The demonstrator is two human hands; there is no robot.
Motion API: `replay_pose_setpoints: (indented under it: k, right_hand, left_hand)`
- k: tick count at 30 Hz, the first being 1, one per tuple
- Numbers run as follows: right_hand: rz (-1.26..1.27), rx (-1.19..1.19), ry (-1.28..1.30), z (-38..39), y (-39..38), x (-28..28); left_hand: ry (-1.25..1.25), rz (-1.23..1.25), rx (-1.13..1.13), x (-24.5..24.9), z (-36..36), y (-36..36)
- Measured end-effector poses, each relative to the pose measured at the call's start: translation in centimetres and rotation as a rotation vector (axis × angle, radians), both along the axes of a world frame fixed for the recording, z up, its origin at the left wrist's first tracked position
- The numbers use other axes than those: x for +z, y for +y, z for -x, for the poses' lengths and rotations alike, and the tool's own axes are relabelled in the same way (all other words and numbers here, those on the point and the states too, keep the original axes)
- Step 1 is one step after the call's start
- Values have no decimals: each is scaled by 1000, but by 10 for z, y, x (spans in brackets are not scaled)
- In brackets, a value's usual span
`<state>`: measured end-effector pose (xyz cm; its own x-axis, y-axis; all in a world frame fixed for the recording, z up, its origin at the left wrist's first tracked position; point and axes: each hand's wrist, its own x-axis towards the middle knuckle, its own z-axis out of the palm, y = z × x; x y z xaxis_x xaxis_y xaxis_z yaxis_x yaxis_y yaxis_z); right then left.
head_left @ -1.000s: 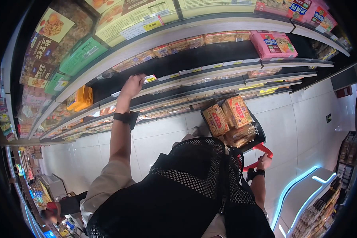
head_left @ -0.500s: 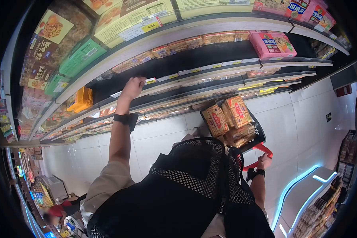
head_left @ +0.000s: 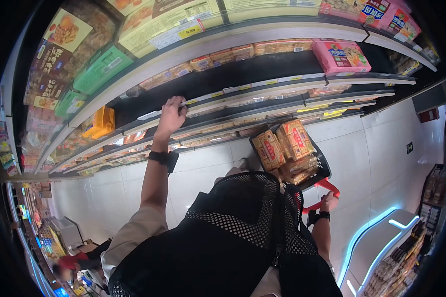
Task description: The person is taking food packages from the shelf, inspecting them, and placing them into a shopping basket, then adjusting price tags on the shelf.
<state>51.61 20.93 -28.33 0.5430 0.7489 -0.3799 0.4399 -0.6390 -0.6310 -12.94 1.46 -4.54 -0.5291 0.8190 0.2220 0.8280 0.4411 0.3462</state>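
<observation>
Left hand point(head_left: 173, 117) at the shelf edge point(head_left: 218, 94), beside a price label point(head_left: 191, 101) — fingers fairly close together, slightly bent, nothing pinched. Contact with the edge: can't tell. Right hand point(head_left: 330, 200) closed round the red handle point(head_left: 334, 187) of the black basket point(head_left: 324, 165). Basket holds two large snack packs point(head_left: 296, 139) with red labels, side by side, smaller clear-wrapped packets point(head_left: 302, 171) next to them. On the shelf: wrapped snacks point(head_left: 218, 59) in a row at the back, pink pack point(head_left: 341, 55) toward the right — orange pack point(head_left: 100, 123) left of the left hand.
</observation>
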Motion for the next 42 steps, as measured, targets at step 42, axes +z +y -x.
replay_pose_setpoints:
  k: [42]
  right_hand:
    - [-15, 7, 88, 2, -4, 0]
  left_hand:
    - [51, 327, 390, 21, 105, -141]
